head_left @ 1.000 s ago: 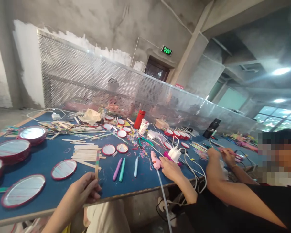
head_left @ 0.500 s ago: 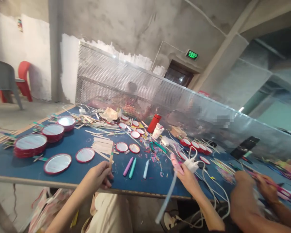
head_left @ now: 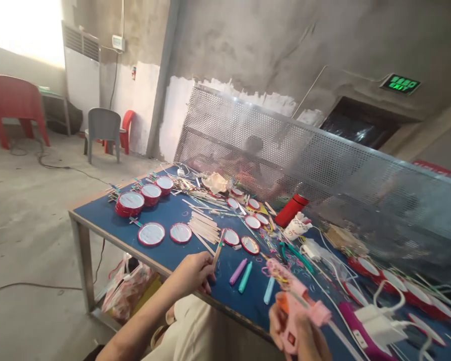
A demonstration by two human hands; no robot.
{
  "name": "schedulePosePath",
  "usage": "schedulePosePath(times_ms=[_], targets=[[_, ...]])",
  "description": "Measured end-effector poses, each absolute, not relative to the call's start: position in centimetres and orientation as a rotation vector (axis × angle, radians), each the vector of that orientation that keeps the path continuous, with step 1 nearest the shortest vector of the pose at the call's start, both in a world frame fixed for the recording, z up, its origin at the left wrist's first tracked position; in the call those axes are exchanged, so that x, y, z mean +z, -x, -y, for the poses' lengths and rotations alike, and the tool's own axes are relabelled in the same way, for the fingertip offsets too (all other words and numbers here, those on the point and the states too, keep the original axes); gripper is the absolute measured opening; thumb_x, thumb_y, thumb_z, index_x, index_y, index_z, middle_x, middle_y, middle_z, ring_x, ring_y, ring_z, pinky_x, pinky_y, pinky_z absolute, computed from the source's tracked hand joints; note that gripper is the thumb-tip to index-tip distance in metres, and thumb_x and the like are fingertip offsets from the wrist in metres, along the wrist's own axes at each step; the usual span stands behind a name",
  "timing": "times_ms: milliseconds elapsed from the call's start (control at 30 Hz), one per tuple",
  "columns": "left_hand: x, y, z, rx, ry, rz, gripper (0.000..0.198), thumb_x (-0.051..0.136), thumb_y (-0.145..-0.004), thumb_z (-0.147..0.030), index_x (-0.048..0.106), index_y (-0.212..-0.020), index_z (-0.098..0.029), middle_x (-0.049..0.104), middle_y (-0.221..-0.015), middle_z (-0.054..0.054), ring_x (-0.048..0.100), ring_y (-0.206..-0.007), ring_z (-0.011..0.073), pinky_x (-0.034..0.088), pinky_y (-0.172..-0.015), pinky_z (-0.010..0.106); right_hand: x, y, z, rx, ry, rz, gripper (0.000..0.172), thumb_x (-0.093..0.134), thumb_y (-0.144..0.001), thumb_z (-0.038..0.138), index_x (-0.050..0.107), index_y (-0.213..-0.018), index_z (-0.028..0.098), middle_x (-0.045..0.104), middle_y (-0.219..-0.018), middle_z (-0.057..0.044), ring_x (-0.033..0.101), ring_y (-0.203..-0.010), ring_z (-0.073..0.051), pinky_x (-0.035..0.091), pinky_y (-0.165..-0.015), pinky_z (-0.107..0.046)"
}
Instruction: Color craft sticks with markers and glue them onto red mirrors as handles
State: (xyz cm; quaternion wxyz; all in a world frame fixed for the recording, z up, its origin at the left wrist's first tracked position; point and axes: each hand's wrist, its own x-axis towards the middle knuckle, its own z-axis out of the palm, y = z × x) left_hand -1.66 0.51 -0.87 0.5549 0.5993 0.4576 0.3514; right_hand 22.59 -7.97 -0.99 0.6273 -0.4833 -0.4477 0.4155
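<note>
My left hand (head_left: 196,273) pinches a flat wooden craft stick (head_left: 218,249) with a green patch on it, held upright over the table's near edge. In my right hand (head_left: 304,338) is a pink hot glue gun (head_left: 295,321), its nozzle pointing up and left; a long glue stick (head_left: 344,338) trails from its back. Between the hands lie a purple marker (head_left: 238,272), a teal marker (head_left: 245,277) and a light blue marker (head_left: 269,291). Just beyond the craft stick sit two red-rimmed discs (head_left: 250,245), beside a pile of plain craft sticks (head_left: 204,228).
Stacked red-rimmed discs (head_left: 131,201) stand at the left end of the blue table (head_left: 165,258). A red bottle (head_left: 291,210), a white cup (head_left: 297,226) and teal pliers (head_left: 299,258) lie farther back. White chargers (head_left: 379,323) and cables crowd the right. A perforated metal screen (head_left: 285,145) borders the far side.
The view has swung left. My right hand has brought the glue gun closer and turned it, so its side now shows. My left hand still holds the craft stick.
</note>
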Motion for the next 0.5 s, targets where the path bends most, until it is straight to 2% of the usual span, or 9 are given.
schedulePosePath(times_ms=[100,167,267,500], targets=[[-0.9,1.5,-0.6,0.812,-1.416,-1.098,0.02,0.055,-0.082,-0.042,0.052,-0.078,-0.023,0.074,-0.073,0.0,0.069,-0.051,0.0154,0.049,-0.046,0.023,-2.1,-19.8,7.2,1.093,1.053,0.948,0.06,0.066,-0.082,0.075,0.06,-0.102,0.02,0.063,-0.069,0.0,0.044,-0.042,-0.007,0.023,-0.042,-0.018],[-1.0,1.4,-0.5,0.806,-1.412,-1.109,0.02,0.054,-0.082,-0.043,0.051,-0.079,-0.023,0.075,-0.074,0.0,0.069,-0.05,0.0151,0.048,-0.045,0.022,-2.4,-18.4,6.5,1.166,1.004,0.957,0.062,0.064,-0.08,0.079,0.06,-0.099,0.02,0.062,-0.065,0.0,0.041,-0.04,-0.007,0.024,-0.041,-0.018],[-0.9,1.4,-0.3,0.809,-1.399,-1.124,0.019,0.052,-0.083,-0.042,0.05,-0.078,-0.024,0.076,-0.076,0.0,0.069,-0.05,0.0151,0.047,-0.044,0.022,-2.5,-17.1,5.5,1.2,0.989,1.031,0.061,0.059,-0.082,0.081,0.06,-0.092,0.02,0.059,-0.057,0.002,0.04,-0.04,-0.007,0.025,-0.04,-0.019],[-0.6,1.3,0.0,0.814,-1.346,-1.127,0.018,0.051,-0.083,-0.042,0.05,-0.077,-0.024,0.076,-0.079,0.002,0.07,-0.051,0.0163,0.049,-0.044,0.022,-3.8,-16.2,5.3,1.13,1.187,1.13,0.06,0.058,-0.084,0.079,0.064,-0.091,0.019,0.063,-0.057,-0.002,0.05,-0.04,-0.013,0.035,-0.039,-0.024]])
